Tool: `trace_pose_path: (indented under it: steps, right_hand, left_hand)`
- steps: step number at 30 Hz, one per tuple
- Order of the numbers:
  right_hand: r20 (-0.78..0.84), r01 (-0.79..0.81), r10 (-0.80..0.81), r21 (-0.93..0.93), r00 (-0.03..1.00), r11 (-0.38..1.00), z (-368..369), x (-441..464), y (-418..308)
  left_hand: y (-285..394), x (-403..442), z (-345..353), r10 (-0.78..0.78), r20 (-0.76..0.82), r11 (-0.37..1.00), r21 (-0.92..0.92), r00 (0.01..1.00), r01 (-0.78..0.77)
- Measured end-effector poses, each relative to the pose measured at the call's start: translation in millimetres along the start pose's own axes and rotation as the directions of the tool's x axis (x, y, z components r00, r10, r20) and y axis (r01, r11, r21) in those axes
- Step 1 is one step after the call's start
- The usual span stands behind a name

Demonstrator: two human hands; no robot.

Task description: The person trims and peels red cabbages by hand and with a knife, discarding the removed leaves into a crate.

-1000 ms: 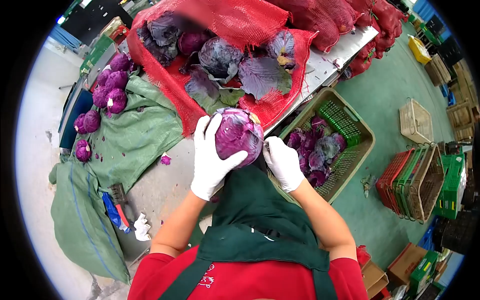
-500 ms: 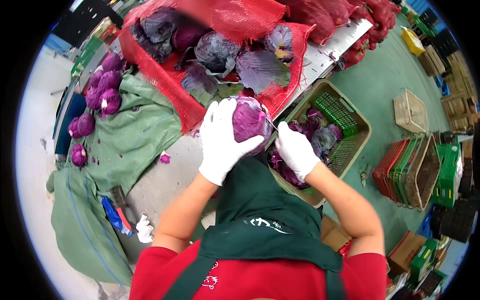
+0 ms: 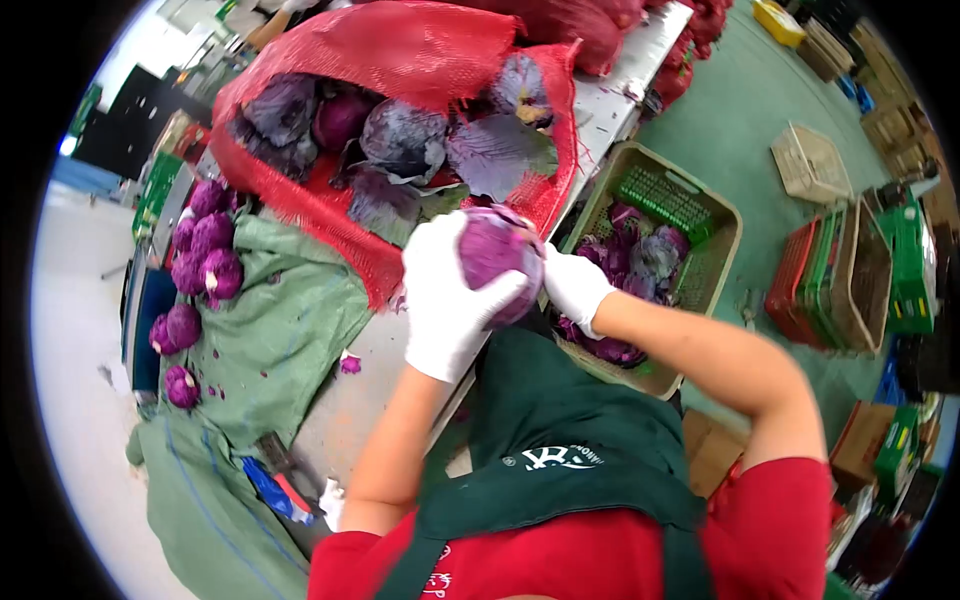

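A purple cabbage (image 3: 496,258) is held up in front of the apron by my white-gloved left hand (image 3: 438,300), its thumb and fingers wrapped round the left side. At the cabbage's right edge is my right hand (image 3: 580,290), also gloved, with its fingers closed. A thin knife blade shows at that hand in the earlier view; now it is hidden. Just beyond lies an open red mesh bag (image 3: 395,48) with several cabbages and loose outer leaves (image 3: 500,155) inside. Below and right of the right hand, a plastic crate (image 3: 725,262) holds purple leaves (image 3: 620,255).
Several trimmed cabbages (image 3: 212,236) rest at the left by a green woven sheet (image 3: 285,310). A blue-and-red tool (image 3: 275,492) lies near the sheet. Full red bags (image 3: 590,30) occupy the far table. Stacked baskets (image 3: 825,275) stand on the floor at right.
The view has shifted and turned a little. My right hand has come in closer against the cabbage's right side, and the blade is no longer visible. The left hand keeps its hold.
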State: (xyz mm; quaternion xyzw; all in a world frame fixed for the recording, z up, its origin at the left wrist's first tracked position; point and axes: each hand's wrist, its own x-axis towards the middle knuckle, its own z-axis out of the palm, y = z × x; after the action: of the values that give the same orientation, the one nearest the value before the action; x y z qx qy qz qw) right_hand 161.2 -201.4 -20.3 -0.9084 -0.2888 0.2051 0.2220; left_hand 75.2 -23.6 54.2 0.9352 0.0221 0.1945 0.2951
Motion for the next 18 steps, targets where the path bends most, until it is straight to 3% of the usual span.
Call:
trace_pose_path:
  steps: [2, 3, 6, 7, 8, 10, 11, 12, 14, 15, 16, 18]
  right_hand:
    - [0.077, 0.003, 0.0, -0.046, 0.997, 0.999, -5, -3, 21]
    - [0.072, 0.036, -0.029, -0.097, 0.997, 0.995, -3, 2, 22]
    - [0.1, -0.045, 0.031, 0.137, 0.995, 0.99, -7, 15, -3]
    - [-0.018, -0.047, 0.053, 0.242, 0.998, 0.969, 8, 20, 3]
    - [-0.163, 0.071, -0.027, 0.274, 0.986, 0.959, 14, 21, 8]
    - [-0.217, -0.024, 0.153, 0.503, 0.964, 0.864, 27, 15, 15]
    - [-0.32, 0.068, 0.103, 0.482, 0.942, 0.873, 24, 4, 7]
    - [-0.21, 0.037, 0.128, 0.639, 0.969, 0.768, 20, -8, 0]
    - [-0.037, -0.091, 0.207, 0.812, 0.978, 0.577, 2, -34, -46]
    - [-0.004, -0.104, 0.194, 0.834, 0.981, 0.543, 8, -40, -60]
    - [0.002, -0.111, 0.19, 0.817, 0.982, 0.566, 17, -47, -70]
    - [-0.056, -0.049, 0.211, 0.887, 0.976, 0.459, 32, -46, -65]
  left_hand:
    - [20, -9, 21, 0.073, -0.064, 0.973, 0.225, 0.995, -0.057]
    - [9, -9, 20, 0.107, -0.069, 0.98, 0.177, 0.992, -0.094]
    - [-37, -14, -6, -0.132, -0.024, 0.969, -0.213, 0.991, 0.123]
    - [-68, -30, -7, -0.199, 0.016, 0.887, -0.423, 0.98, 0.187]
    - [-76, -43, -16, -0.273, 0.103, 0.695, -0.667, 0.957, 0.27]
    - [-91, -74, -32, -0.268, 0.094, 0.658, -0.709, 0.959, 0.253]
    - [-92, -87, -38, -0.263, 0.09, 0.675, -0.694, 0.961, 0.25]
    - [-90, -92, -41, -0.288, 0.083, 0.677, -0.687, 0.954, 0.264]
    - [-75, -92, -39, -0.525, -0.009, 0.573, -0.743, 0.851, 0.345]
    - [-66, -85, -36, -0.528, -0.005, 0.624, -0.68, 0.849, 0.384]
    - [-81, -84, -19, -0.422, -0.001, 0.652, -0.695, 0.906, 0.303]
    - [-59, -71, -25, -0.492, 0.155, 0.433, -0.81, 0.857, 0.396]
